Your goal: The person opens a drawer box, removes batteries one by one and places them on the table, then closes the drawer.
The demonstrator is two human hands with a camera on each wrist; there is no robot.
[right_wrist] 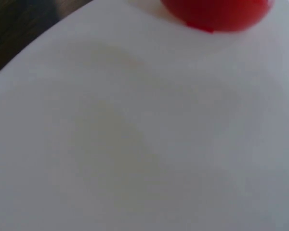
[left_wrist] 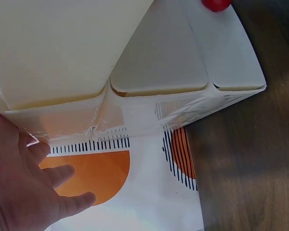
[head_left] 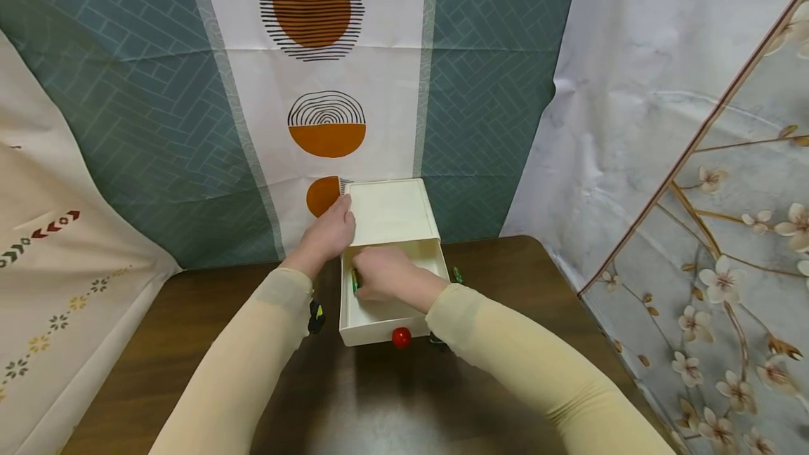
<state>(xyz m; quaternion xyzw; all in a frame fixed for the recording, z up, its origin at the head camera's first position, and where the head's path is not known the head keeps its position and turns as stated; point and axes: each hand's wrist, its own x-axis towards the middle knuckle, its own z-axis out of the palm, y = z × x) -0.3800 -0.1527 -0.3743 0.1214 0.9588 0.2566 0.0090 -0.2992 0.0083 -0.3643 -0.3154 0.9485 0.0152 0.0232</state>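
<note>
A white box (head_left: 390, 213) stands on the table against the back cloth, its drawer (head_left: 373, 332) pulled out toward me. The drawer front carries a round red knob (head_left: 401, 338). My left hand (head_left: 330, 232) touches the box's upper left side; in the left wrist view its fingers spread along that side. Inside the drawer, toward the left wall, my right hand (head_left: 387, 272) has curled fingers and holds a small green object (head_left: 355, 279), mostly hidden. The right wrist view shows only a blurred white surface and the knob (right_wrist: 219, 12).
Another small green item (head_left: 458, 274) lies to the right of the box on the dark wooden table (head_left: 398, 406). Patterned cloths (head_left: 505, 90) hang behind and on both sides. A dark wrist device (head_left: 316, 317) sits at my left sleeve.
</note>
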